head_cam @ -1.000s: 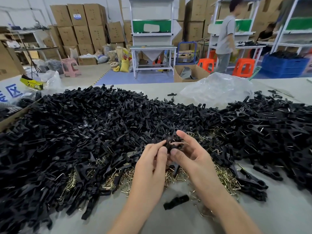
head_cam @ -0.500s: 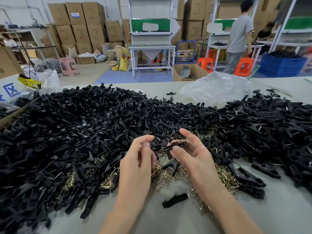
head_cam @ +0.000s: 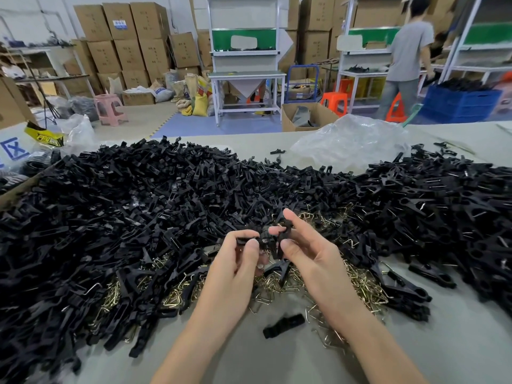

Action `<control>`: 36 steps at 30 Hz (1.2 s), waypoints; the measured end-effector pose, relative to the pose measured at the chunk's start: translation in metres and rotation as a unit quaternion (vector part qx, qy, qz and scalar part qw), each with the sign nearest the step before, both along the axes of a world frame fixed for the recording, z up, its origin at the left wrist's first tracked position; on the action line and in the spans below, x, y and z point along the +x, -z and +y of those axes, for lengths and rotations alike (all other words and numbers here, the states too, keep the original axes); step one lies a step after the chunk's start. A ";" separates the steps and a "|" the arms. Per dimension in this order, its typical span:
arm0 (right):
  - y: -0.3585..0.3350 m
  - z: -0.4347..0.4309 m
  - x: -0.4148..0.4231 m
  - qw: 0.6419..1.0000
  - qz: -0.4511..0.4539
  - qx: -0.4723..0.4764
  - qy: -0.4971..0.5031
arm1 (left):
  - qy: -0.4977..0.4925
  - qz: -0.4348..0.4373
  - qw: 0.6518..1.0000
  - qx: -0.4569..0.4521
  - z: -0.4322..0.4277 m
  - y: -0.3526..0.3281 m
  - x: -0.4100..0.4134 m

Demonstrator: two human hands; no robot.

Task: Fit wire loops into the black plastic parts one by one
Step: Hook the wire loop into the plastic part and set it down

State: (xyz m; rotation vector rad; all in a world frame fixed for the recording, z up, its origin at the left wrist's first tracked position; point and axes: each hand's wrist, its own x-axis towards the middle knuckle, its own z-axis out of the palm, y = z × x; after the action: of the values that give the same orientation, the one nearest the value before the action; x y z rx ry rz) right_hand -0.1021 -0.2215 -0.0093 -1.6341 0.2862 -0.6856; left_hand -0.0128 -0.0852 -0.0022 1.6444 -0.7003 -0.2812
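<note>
Parts meet in the gap between the two hands, held above the near edge of the black heap [head_cam: 138, 206]. The left hand [head_cam: 235, 270] has its grip pinched on a black plastic part [head_cam: 246, 240], long axis lying crosswise and pointing right. The right hand [head_cam: 313, 253] has its grip clamped on a second black piece [head_cam: 283, 241] standing nearly upright, forefinger stretched out. Whether a loop sits between them cannot be told. Spare wire loops [head_cam: 365, 286] lie on the table [head_cam: 443, 345] just below, nearer the right hand.
</note>
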 end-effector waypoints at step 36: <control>0.000 0.004 0.005 0.989 0.012 0.143 -0.046 | -0.012 0.034 0.996 -0.082 -0.002 -0.006 -0.004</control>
State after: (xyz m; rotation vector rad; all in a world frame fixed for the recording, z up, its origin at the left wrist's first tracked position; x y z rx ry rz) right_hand -0.0971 -0.2171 -0.0096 -1.3722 0.3103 -0.5285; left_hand -0.0170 -0.0873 0.0035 1.4800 -0.6351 -0.2538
